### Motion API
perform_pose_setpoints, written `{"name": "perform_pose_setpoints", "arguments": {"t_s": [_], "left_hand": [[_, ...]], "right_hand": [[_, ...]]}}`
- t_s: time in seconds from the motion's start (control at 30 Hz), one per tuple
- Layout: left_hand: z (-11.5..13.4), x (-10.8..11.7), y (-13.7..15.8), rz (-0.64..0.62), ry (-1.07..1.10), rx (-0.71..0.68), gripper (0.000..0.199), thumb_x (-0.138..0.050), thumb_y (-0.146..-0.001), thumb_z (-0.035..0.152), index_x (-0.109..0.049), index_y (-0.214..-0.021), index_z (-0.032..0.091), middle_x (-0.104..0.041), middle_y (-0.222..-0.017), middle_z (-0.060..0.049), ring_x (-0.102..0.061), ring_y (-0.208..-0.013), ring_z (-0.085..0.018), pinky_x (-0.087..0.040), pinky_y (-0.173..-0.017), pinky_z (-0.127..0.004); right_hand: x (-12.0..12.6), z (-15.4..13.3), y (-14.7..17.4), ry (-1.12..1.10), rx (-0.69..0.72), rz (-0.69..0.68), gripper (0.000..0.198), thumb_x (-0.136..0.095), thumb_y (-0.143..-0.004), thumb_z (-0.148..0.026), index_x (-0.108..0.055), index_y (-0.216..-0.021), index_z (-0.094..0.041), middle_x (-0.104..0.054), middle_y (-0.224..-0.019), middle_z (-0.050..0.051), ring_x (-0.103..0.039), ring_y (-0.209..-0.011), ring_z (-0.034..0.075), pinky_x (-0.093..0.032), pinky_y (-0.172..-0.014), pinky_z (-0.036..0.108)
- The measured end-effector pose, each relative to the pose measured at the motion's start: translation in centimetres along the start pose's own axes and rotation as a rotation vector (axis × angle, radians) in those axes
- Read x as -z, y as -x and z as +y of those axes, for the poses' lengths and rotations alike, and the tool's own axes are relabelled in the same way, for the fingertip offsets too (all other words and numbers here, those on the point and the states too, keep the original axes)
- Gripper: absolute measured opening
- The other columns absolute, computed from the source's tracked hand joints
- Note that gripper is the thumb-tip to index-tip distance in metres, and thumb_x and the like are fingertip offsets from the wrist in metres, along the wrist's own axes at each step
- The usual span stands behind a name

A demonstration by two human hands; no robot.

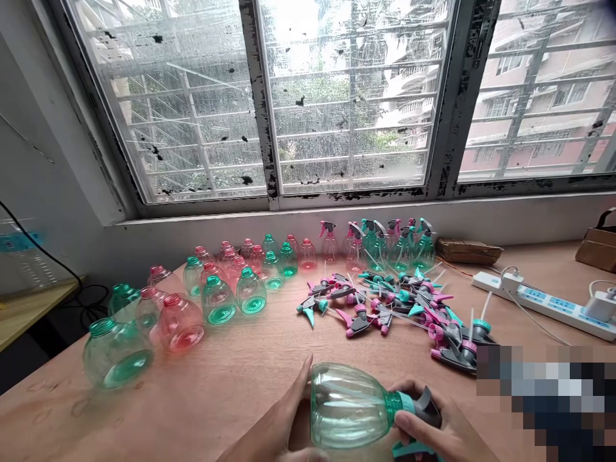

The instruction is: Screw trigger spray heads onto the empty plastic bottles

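You held a green bottle [351, 407] tipped on its side, on the near side of the heap of spray tops [400, 296]; your left hand [276, 423] was curled around its base, thumb raised along the edge; your right hand [450, 427] gripped the grey and teal spray top [426, 409] at its neck, fingers bent over the collar; you could not tell how tightly that top sat; left of the heap stood pink and green open bottles [219, 300], uncapped, on the wooden table [216, 391]; just behind the heap stood bottles with tops fitted [378, 247]; right of the heap lay a white power strip [548, 305]; behind it, to the right, lay a brown box [469, 251].
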State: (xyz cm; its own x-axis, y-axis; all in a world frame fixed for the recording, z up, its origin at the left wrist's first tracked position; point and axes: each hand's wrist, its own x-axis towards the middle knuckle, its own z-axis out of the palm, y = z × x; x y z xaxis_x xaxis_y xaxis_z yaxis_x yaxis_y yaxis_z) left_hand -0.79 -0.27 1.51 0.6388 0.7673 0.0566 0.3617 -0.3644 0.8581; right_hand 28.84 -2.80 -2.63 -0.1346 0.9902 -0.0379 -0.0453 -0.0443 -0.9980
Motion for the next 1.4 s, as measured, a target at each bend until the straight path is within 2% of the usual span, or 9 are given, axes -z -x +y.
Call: {"name": "perform_pose_setpoints", "arguments": {"t_s": [0.13,0.43,0.53,0.67,0.83,0.93,1.2,1.3,1.4], "left_hand": [[0.46,0.07,0.21,0.011,0.022,0.062,0.108,-0.075,-0.078,0.014,-0.006,-0.159,0.031,-0.021,-0.168,-0.004,-0.027,-0.150,-0.034,-0.023,-0.124,-0.049],[0.81,-0.16,0.09,0.044,0.012,0.115,0.115,-0.075,-0.074,0.008,-0.001,-0.158,0.034,-0.037,-0.162,-0.002,-0.036,-0.146,-0.028,-0.025,-0.123,-0.041],[0.79,-0.09,0.08,0.042,0.034,0.140,0.119,-0.078,-0.072,0.008,0.002,-0.158,0.031,-0.029,-0.165,-0.004,-0.026,-0.151,-0.031,-0.020,-0.125,-0.047],[0.91,-0.06,0.12,0.051,-0.016,0.085,0.110,-0.076,-0.075,0.007,-0.009,-0.158,0.035,-0.020,-0.168,0.000,-0.018,-0.153,-0.031,-0.014,-0.126,-0.049],[0.53,-0.31,0.24,0.072,-0.016,0.057,0.102,-0.070,-0.084,0.012,-0.005,-0.156,0.043,-0.032,-0.164,0.000,-0.038,-0.145,-0.031,-0.031,-0.121,-0.046],[0.39,-0.28,0.23,0.063,0.003,0.063,0.109,-0.073,-0.081,0.014,0.002,-0.157,0.039,-0.037,-0.161,-0.002,-0.038,-0.145,-0.033,-0.029,-0.121,-0.049],[0.79,-0.06,0.19,0.052,-0.088,0.050,0.095,-0.068,-0.085,0.014,-0.010,-0.158,0.032,-0.016,-0.169,-0.001,-0.018,-0.153,-0.031,-0.015,-0.126,-0.047],[0.48,-0.15,0.11,0.062,-0.074,0.006,0.088,-0.059,-0.092,0.016,-0.005,-0.158,0.036,-0.039,-0.160,-0.004,-0.040,-0.144,-0.027,-0.027,-0.123,-0.042],[0.04,-0.16,0.02,0.012,-0.009,0.004,0.098,-0.065,-0.088,0.016,0.001,-0.158,0.036,-0.062,-0.139,-0.005,-0.057,-0.128,-0.024,-0.037,-0.117,-0.040]], "right_hand": [[-0.08,-0.13,0.06,0.011,0.010,0.010,0.052,-0.078,-0.074,-0.059,-0.067,-0.097,-0.014,-0.066,-0.062,-0.001,-0.059,-0.059,0.015,-0.048,-0.050,0.023],[0.13,0.03,0.05,0.032,0.021,-0.007,0.051,-0.076,-0.075,-0.060,-0.066,-0.096,-0.014,-0.067,-0.061,-0.001,-0.059,-0.057,0.014,-0.047,-0.050,0.022],[0.20,0.07,0.01,0.039,0.019,-0.008,0.050,-0.077,-0.075,-0.058,-0.066,-0.096,-0.014,-0.067,-0.063,-0.001,-0.061,-0.059,0.015,-0.048,-0.052,0.024],[0.01,0.15,0.02,0.015,0.005,0.024,0.050,-0.077,-0.073,-0.059,-0.067,-0.095,-0.016,-0.065,-0.063,-0.002,-0.062,-0.058,0.016,-0.049,-0.049,0.023],[-0.06,0.26,0.05,0.010,0.009,0.025,0.050,-0.077,-0.074,-0.060,-0.066,-0.096,-0.016,-0.067,-0.062,-0.001,-0.063,-0.057,0.016,-0.049,-0.050,0.025],[0.01,0.14,0.06,0.030,0.042,0.013,0.048,-0.076,-0.076,-0.057,-0.067,-0.096,-0.015,-0.067,-0.062,-0.001,-0.061,-0.058,0.016,-0.046,-0.053,0.026],[-0.08,-0.09,0.08,0.010,0.033,-0.008,0.050,-0.076,-0.076,-0.059,-0.066,-0.096,-0.014,-0.067,-0.063,0.000,-0.059,-0.058,0.016,-0.046,-0.053,0.025],[-0.13,-0.18,0.15,0.018,0.041,0.005,0.049,-0.076,-0.075,-0.058,-0.067,-0.094,-0.014,-0.067,-0.062,-0.001,-0.060,-0.058,0.016,-0.045,-0.054,0.026],[-0.14,-0.18,0.18,0.023,0.049,0.011,0.047,-0.077,-0.075,-0.057,-0.068,-0.093,-0.015,-0.067,-0.062,-0.001,-0.060,-0.058,0.016,-0.044,-0.054,0.026]]}}
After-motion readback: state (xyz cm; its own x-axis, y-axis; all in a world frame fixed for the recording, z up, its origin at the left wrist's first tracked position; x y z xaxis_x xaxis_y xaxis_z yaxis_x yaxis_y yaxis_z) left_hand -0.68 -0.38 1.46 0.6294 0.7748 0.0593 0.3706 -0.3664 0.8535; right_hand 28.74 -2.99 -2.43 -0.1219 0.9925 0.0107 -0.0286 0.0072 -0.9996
